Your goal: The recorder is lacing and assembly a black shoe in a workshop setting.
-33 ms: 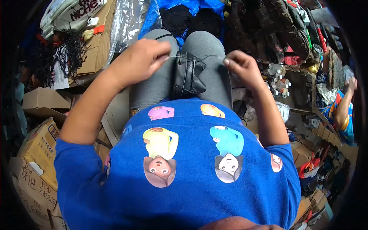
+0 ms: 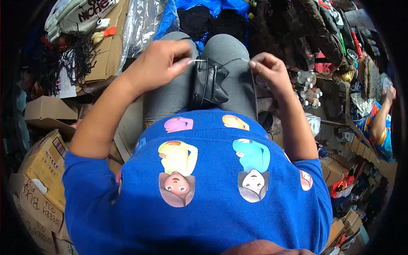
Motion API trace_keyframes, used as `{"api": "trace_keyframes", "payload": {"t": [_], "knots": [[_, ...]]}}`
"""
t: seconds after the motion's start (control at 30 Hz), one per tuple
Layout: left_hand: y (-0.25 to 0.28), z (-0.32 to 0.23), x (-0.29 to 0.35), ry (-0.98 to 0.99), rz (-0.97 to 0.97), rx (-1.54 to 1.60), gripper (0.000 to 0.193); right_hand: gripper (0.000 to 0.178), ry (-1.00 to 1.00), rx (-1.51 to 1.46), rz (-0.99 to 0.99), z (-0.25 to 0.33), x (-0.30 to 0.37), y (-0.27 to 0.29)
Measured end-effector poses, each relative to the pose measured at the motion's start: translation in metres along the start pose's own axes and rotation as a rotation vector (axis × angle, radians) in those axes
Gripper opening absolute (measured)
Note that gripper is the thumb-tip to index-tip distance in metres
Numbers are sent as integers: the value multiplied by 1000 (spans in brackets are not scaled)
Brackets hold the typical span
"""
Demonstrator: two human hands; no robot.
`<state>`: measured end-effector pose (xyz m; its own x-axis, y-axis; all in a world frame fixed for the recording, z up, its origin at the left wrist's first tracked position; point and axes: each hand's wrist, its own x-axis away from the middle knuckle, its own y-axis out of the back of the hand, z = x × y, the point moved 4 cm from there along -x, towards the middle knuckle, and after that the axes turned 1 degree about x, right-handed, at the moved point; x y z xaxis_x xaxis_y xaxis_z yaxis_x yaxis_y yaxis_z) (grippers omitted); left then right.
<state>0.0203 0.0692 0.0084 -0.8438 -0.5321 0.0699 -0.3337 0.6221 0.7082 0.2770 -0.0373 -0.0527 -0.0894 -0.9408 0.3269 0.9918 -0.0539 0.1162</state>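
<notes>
Across my thighs rests a black leather piece [image 2: 210, 85], shaped like a shoe upper, with a cord along its edge. My left hand [image 2: 168, 59] is closed in a pinch at the left of its far end. Between that pinch and the leather runs a thin pale strand [image 2: 199, 60]; whether it is a needle or a lace tip I cannot tell. To the right, a thin dark cord [image 2: 231, 62] stretches from the leather toward my right hand [image 2: 270, 67]. The right thumb and fingers are pinched on its pale end.
Black round coils [image 2: 195, 21] lie on blue plastic sheeting [image 2: 168, 23] beyond my knees. Cardboard boxes [image 2: 49, 112] and tangled black laces [image 2: 78, 63] crowd the left. Small bottles [image 2: 312, 93] stand at right, and another person's arm [image 2: 384, 106] shows at the far right.
My left hand has shifted slightly, and the pale strand beside it looks thicker. My right hand has moved a little. The leather piece stays in place.
</notes>
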Motion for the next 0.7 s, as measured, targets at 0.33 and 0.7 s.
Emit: {"api": "trace_keyframes", "payload": {"t": [0.33,0.7], "knots": [[-60,-1,-33,26,-208,1492,16,25,-38,-1029,82,5,-25,-62],[-51,23,-19,28,-308,1585,17,23,-22,-929,-1,8,-18,-54]]}}
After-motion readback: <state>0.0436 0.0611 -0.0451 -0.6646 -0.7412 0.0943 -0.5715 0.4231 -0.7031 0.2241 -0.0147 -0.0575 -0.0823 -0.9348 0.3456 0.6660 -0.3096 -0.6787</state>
